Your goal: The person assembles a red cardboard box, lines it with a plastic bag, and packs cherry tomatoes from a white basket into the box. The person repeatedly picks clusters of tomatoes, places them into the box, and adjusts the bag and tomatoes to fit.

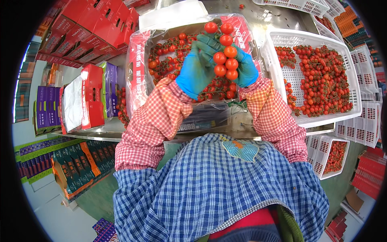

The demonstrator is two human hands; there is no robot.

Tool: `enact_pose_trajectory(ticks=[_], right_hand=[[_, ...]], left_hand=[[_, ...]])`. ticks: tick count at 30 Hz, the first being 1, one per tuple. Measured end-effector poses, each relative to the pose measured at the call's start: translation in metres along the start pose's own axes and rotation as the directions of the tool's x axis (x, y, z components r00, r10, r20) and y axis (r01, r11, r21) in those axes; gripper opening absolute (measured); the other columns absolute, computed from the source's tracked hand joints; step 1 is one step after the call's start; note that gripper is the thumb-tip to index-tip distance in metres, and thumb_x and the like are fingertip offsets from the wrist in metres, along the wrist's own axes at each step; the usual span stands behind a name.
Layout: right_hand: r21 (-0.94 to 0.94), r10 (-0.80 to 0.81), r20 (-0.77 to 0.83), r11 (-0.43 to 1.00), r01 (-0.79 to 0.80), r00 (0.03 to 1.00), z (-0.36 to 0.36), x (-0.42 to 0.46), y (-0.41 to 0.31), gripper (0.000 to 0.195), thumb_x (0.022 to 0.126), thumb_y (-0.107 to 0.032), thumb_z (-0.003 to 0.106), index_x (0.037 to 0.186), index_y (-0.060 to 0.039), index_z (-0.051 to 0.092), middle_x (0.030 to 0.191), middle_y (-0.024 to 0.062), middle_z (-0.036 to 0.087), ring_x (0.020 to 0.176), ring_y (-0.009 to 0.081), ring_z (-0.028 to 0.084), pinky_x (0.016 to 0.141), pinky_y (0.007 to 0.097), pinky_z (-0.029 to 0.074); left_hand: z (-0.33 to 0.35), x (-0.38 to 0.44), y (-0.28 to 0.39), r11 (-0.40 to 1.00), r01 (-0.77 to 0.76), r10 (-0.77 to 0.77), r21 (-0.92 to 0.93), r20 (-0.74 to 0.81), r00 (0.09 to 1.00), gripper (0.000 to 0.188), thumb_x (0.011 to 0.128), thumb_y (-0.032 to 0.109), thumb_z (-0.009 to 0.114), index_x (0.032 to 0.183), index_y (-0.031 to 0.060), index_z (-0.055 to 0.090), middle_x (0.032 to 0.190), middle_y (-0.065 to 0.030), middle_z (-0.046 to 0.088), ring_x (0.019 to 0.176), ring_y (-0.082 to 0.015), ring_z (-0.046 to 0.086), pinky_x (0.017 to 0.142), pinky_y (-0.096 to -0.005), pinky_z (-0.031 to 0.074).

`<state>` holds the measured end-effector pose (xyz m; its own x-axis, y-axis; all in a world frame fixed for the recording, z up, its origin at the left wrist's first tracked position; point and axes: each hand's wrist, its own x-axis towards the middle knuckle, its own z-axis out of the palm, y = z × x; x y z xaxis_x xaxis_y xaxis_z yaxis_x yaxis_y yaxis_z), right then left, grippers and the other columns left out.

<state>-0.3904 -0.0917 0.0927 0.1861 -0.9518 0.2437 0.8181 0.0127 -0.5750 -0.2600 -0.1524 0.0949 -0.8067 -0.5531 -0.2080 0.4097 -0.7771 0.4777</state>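
A truss of cherry tomatoes [226,57] is held up in front of me, its red fruit in two rows. My left hand [199,65], in a blue glove stained green, has its fingertips at the truss's left side. My right hand [245,66], gloved alike, grips the truss from behind and the right; its fingers are partly hidden by the fruit. Beneath both hands stands an open red cardboard box [137,65] lined with clear plastic film, with more tomato trusses [169,57] lying in it. The box rests above a dark device, perhaps a scale [205,121], seen through film.
On the right, a white plastic crate [311,37] holds many tomato trusses. Red cartons [87,27] are stacked at the upper left, with a red box [92,95] and purple boxes [47,107] below. Loose trusses [122,107] lie left of the lined box on the metal table [242,128].
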Motion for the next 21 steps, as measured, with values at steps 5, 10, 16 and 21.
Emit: enact_pose_trajectory(ticks=[5, 10, 16, 21], right_hand=[[-0.240, -0.172, -0.211, 0.963, 0.120, 0.962, -0.003, -0.005, 0.002, 0.052, 0.086, -0.012, 0.051, 0.133, -0.0019, 0.030, 0.126, 0.0122, 0.046, 0.104, 0.0194, 0.053, 0.089, 0.0306, 0.045], [-0.316, -0.341, -0.199, 0.910, 0.269, 0.919, -0.003, -0.018, -0.019, 0.053, 0.086, -0.009, 0.050, 0.134, -0.0032, 0.027, 0.126, 0.0170, 0.044, 0.116, 0.0239, 0.046, 0.094, 0.0323, 0.042], [-0.429, -0.530, -0.347, 0.823, 0.372, 0.773, -0.036, -0.091, -0.074, 0.049, 0.084, 0.001, 0.041, 0.132, -0.0054, 0.032, 0.116, 0.0131, 0.052, 0.094, 0.0178, 0.056, 0.073, 0.0257, 0.048], [-0.663, -0.639, -0.707, 0.748, 0.029, 0.302, -0.101, -0.198, -0.150, 0.046, 0.079, 0.004, 0.035, 0.121, -0.0074, 0.048, 0.090, 0.0033, 0.058, 0.062, 0.0098, 0.050, 0.047, 0.0204, 0.041]], left_hand=[[0.002, 0.004, -0.012, 0.900, 0.239, 0.053, -0.364, 0.637, 0.769, 0.059, 0.089, 0.058, 0.023, 0.124, 0.0130, 0.040, 0.109, -0.0032, 0.052, 0.103, -0.0197, 0.050, 0.088, -0.0370, 0.042], [0.027, 0.003, -0.017, 0.791, -0.106, 0.104, 0.603, 0.038, 0.994, 0.047, 0.087, 0.035, 0.053, 0.120, 0.0028, 0.047, 0.113, -0.0087, 0.054, 0.099, -0.0182, 0.055, 0.082, -0.0327, 0.047], [0.064, 0.056, -0.044, 0.574, -0.062, -0.079, 0.817, 0.131, 0.988, 0.042, 0.088, 0.032, 0.052, 0.119, 0.0025, 0.049, 0.101, -0.0085, 0.061, 0.089, -0.0172, 0.059, 0.078, -0.0289, 0.048], [0.080, 0.129, -0.044, 0.373, -0.124, -0.071, 0.919, 0.162, 0.984, 0.036, 0.089, 0.024, 0.048, 0.118, 0.0040, 0.050, 0.100, -0.0089, 0.062, 0.084, -0.0150, 0.060, 0.073, -0.0259, 0.047]])
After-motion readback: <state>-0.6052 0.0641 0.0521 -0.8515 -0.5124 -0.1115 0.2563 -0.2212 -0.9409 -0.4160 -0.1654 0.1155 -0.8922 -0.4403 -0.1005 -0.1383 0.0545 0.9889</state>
